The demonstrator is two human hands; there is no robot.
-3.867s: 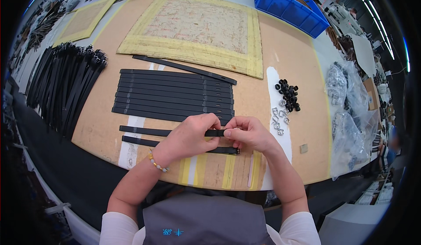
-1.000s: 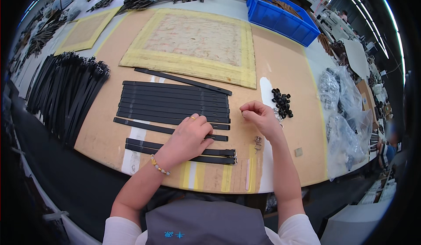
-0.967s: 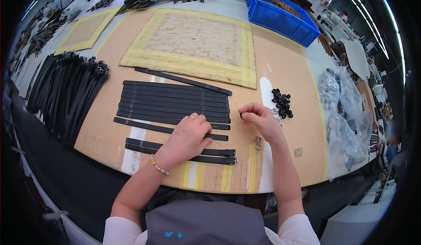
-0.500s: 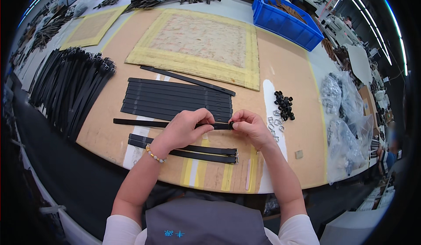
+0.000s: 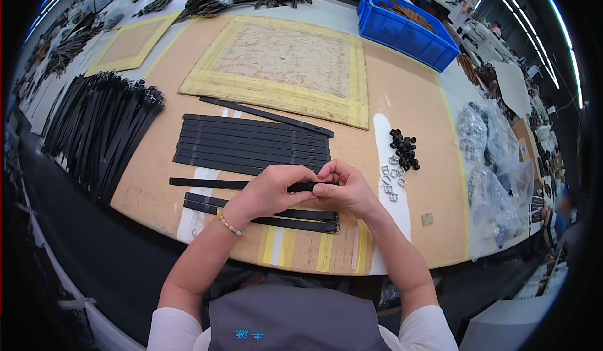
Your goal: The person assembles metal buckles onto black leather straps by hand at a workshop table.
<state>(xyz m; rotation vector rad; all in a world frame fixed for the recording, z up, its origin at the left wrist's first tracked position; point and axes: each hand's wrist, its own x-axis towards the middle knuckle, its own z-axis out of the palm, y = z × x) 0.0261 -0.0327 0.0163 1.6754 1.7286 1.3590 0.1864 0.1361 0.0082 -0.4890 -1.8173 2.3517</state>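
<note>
A black belt strap (image 5: 207,182) runs sideways over the table in front of me. My left hand (image 5: 276,191) pinches it near its right end. Close against it, my right hand (image 5: 347,188) has thumb and fingers closed on the same end; what else lies between the fingertips is hidden. Nearer to me lie two black straps with metal buckles (image 5: 295,221), partly under my left wrist. Beyond my hands a row of flat black straps (image 5: 251,140) lies side by side. To the right are small black loops (image 5: 404,149) and silver buckles (image 5: 392,178).
A thick bundle of black straps (image 5: 100,125) hangs over the table's left edge. A yellow-edged board (image 5: 276,103) lies farther back. At the far right stands a blue crate (image 5: 408,37) with brown strips. Clear plastic bags (image 5: 493,206) sit along the right edge.
My right hand has moved slightly left, against my left hand, and its fingers have curled in. The held strap's left end has shifted a little to the right.
</note>
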